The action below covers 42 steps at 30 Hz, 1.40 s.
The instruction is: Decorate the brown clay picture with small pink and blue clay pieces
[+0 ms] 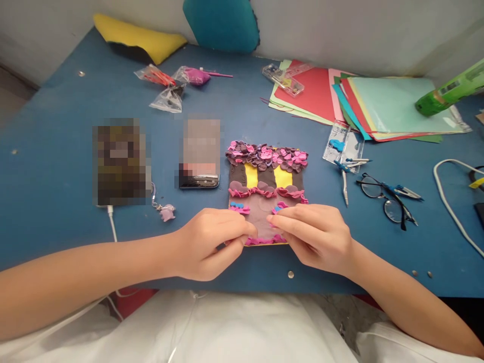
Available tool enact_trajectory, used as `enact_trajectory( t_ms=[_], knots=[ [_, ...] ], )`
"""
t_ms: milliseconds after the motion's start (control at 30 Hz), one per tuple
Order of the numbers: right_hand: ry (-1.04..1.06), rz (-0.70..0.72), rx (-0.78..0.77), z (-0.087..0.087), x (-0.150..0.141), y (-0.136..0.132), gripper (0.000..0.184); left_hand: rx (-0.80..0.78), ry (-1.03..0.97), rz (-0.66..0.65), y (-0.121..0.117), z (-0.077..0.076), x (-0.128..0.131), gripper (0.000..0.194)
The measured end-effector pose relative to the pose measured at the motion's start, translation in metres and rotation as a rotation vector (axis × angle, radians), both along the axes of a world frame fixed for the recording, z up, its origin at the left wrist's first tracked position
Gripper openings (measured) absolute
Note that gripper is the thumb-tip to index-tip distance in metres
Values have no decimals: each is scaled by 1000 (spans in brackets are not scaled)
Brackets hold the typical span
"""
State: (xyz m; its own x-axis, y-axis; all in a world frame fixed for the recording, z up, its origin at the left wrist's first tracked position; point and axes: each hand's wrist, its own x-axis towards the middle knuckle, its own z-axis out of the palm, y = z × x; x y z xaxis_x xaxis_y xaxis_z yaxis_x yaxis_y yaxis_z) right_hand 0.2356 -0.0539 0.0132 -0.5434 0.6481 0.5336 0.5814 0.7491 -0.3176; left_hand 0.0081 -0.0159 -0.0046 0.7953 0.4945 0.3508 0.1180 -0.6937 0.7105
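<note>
A clay picture [266, 174] on a yellow card lies near the front edge of the blue table [56, 181]. It shows brown trunks, pink and purple blossoms and a mauve ground. My left hand [212, 242] and my right hand [313, 234] rest on its lower part, fingertips pinched together and almost touching over the mauve clay. What they pinch is too small to make out.
Two phones [199, 154] [121, 161] lie left of the picture, one on a white cable with a charm. Glasses [385, 199], clay tools [346, 169] and a tool packet sit to the right. Coloured paper sheets [378, 103], a green bottle [449, 91], small bags [170, 85] and cushions are farther back.
</note>
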Motion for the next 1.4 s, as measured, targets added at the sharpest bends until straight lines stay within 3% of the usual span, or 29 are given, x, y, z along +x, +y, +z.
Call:
enact_trajectory(
  t_ms=[67,167,300,433,567,633,700,767,900,1167,1400],
  knots=[
    [30,-40,-33,0,-1,0,16,-2,-1,-6,0,0,0,24],
    [29,-62,-34,0,-1,0,30,6,-12,-8,0,-1,0,24],
    [29,-89,29,-1,2,2,17,15,-10,-3,0,-1,0,25],
    [74,-95,20,-1,3,1,27,24,-16,3,0,-1,0,25],
    [77,-173,32,1,4,0,9,26,-16,1,0,-1,0,25],
    [37,-140,23,1,4,0,31,8,-12,5,0,-1,1,25],
    [17,-80,22,1,3,0,42,-29,-17,16,1,0,2,25],
    [43,-35,4,1,2,0,38,-74,-22,34,1,3,4,24],
    [152,47,-110,-2,-1,0,8,-122,-26,70,0,6,5,25],
    [81,59,-8,-4,-4,-4,21,-193,11,139,-2,9,7,27],
    [-46,77,20,-2,-7,-7,28,-112,-28,56,-7,13,12,23]
  ],
)
